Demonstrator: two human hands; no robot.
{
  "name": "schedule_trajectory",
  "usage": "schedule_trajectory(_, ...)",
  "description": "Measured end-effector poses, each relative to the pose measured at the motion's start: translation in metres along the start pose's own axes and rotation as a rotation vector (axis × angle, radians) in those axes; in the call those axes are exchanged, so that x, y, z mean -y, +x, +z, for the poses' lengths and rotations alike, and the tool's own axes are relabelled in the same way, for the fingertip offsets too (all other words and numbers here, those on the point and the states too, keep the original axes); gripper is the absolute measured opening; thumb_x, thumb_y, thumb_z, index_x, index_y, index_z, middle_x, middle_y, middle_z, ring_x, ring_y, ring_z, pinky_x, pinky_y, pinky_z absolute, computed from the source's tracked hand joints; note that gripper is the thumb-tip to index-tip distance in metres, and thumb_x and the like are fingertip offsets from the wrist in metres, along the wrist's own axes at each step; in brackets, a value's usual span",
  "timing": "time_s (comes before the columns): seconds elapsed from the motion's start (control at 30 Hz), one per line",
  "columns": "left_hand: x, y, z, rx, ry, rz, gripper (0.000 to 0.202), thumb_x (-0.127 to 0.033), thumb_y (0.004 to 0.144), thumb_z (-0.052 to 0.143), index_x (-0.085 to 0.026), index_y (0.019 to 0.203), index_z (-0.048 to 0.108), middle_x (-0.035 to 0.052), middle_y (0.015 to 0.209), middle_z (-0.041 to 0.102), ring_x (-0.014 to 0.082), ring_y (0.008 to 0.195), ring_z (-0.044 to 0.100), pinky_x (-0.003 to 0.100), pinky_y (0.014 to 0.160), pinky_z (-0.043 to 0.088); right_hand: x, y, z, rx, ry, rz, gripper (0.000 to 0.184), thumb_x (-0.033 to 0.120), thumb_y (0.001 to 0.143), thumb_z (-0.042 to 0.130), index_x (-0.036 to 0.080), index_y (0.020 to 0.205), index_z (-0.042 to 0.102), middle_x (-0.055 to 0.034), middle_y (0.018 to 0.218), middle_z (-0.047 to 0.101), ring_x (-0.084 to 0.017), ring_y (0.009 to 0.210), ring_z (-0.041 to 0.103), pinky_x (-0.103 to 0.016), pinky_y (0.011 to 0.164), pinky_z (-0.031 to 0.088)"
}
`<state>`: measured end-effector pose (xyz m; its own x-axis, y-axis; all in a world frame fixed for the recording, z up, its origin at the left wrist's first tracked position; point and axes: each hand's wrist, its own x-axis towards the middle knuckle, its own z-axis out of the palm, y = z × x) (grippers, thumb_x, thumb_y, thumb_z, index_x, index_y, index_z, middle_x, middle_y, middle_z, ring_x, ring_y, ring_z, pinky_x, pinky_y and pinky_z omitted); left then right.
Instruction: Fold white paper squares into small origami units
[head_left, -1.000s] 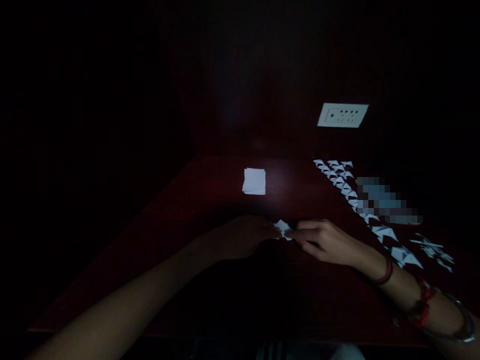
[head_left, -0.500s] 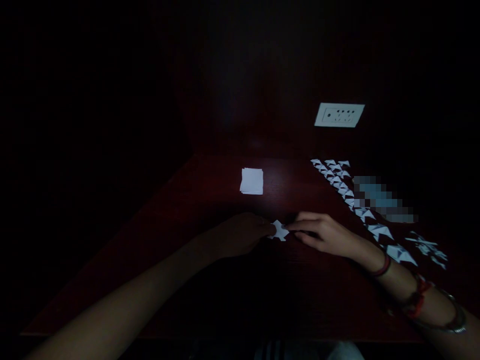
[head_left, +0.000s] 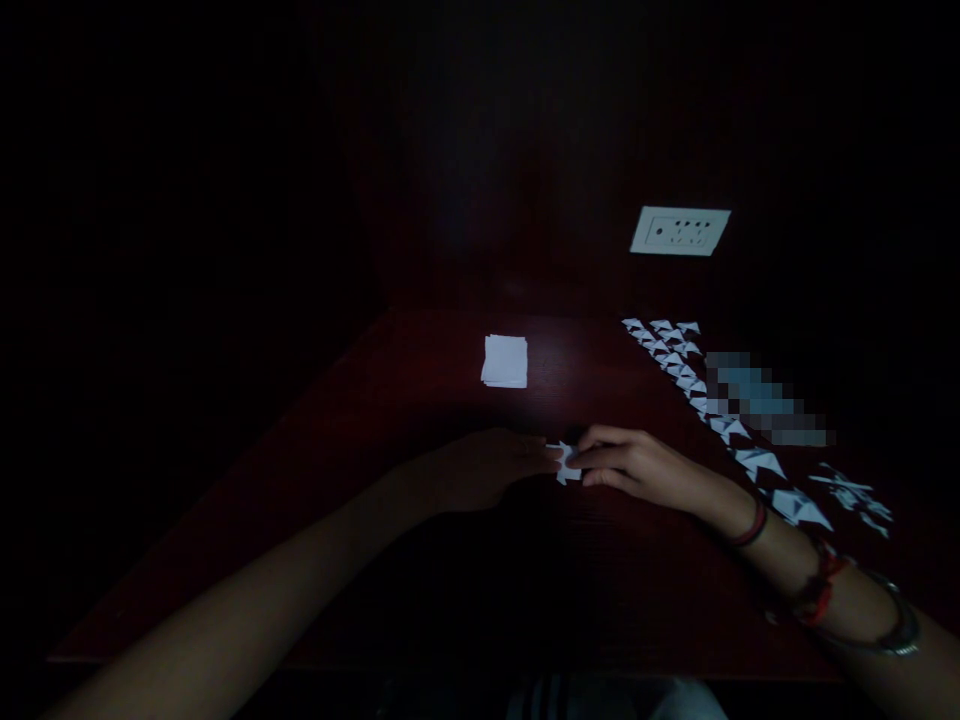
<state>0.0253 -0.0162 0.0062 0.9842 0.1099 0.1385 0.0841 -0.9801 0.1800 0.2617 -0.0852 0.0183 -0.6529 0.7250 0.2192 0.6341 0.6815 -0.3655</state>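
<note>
A small folded white paper piece (head_left: 566, 465) lies on the dark red table (head_left: 420, 400) in dim light. My left hand (head_left: 487, 467) rests on the table with its fingertips pressed on the paper's left edge. My right hand (head_left: 637, 465) pinches the paper from the right, with red bands and a metal bracelet on that wrist. Most of the paper is hidden by the fingers of both hands.
A stack of white square sheets (head_left: 505, 361) sits beyond the hands. A row of several folded white paper pieces (head_left: 712, 410) runs along the right side, with more at the far right (head_left: 855, 495). A white wall socket (head_left: 679, 230) is on the back panel.
Both hands have closed in over the paper piece, so less of it shows than half a second ago. The right hand shifted slightly left.
</note>
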Motion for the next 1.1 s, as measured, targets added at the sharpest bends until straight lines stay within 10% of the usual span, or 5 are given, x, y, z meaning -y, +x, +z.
schedule_trajectory(1.1,-0.024,0.004,-0.011,0.039,0.096,-0.077,0.049,-0.006,0.076,0.045,-0.021,0.123,0.039,0.0024,0.128,0.040,0.0185,0.118,0.033,0.034,0.096,0.027,-0.001,0.003,0.004,-0.007,-0.099,0.000,0.022,0.023,0.086,0.038,0.014,0.085,0.057,-0.0050,0.079,0.053,-0.011,0.069,0.051,-0.023,0.063,0.041)
